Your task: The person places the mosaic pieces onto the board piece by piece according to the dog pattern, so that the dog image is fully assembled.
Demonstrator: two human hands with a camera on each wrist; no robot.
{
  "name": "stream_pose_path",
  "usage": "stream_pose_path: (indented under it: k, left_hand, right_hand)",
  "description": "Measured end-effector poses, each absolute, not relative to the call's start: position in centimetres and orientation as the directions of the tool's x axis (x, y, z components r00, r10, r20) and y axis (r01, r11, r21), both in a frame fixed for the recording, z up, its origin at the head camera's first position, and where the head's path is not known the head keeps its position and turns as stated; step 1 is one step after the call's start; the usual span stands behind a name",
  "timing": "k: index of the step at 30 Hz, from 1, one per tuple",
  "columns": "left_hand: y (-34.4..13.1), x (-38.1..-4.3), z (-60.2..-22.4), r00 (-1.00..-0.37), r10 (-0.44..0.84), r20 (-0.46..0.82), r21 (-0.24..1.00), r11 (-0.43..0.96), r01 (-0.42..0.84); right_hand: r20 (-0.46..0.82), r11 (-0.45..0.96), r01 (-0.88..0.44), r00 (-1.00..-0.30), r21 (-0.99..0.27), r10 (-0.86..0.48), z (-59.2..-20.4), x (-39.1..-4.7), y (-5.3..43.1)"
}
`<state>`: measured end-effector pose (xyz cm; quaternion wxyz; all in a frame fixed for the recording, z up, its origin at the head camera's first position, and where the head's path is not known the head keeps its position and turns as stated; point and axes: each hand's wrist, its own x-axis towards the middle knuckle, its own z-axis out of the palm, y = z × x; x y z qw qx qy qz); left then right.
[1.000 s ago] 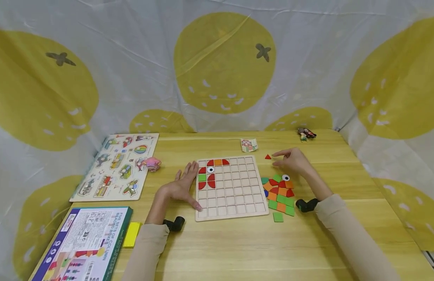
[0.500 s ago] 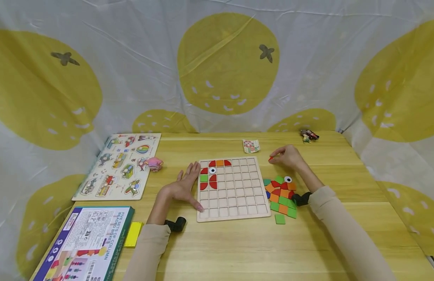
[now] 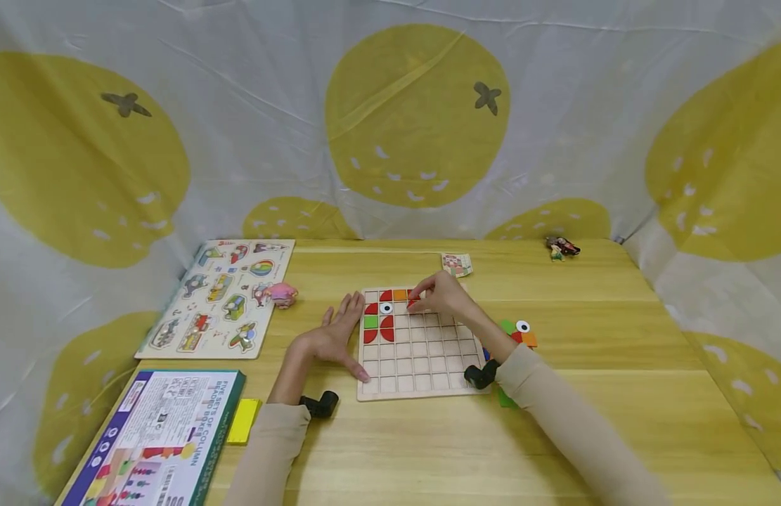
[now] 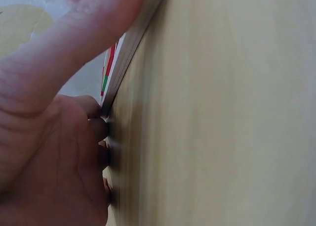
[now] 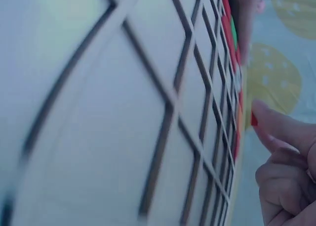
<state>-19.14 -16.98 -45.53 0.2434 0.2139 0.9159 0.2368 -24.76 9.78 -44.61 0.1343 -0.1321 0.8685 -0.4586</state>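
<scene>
The left hand lies flat with straight fingers against the left edge of the pale wooden grid board, steadying it on the counter, while the right hand pinches a small red piece over the board's upper rows.

The square wooden grid board lies mid-surface on the pale wooden surface. Left of it lies the flat vehicle picture puzzle board, with the printed cardboard box nearer the person. Behind the grid board sits a small patterned card. Right of the board lies a cluster of flat coloured wooden tiles; far back right, a small dark toy figure.
</scene>
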Motion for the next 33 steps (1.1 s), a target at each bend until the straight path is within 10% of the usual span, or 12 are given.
stream_pose_path:
  k: [33]
  left_hand:
    - [-17.0,-19.2,-45.7,-0.79,0.504,-0.348,0.543,0.796,0.268]
  right_hand:
    - [-0.168,0.529,-0.051,-0.918,-0.847,-0.358,-44.7,-25.2,8.9]
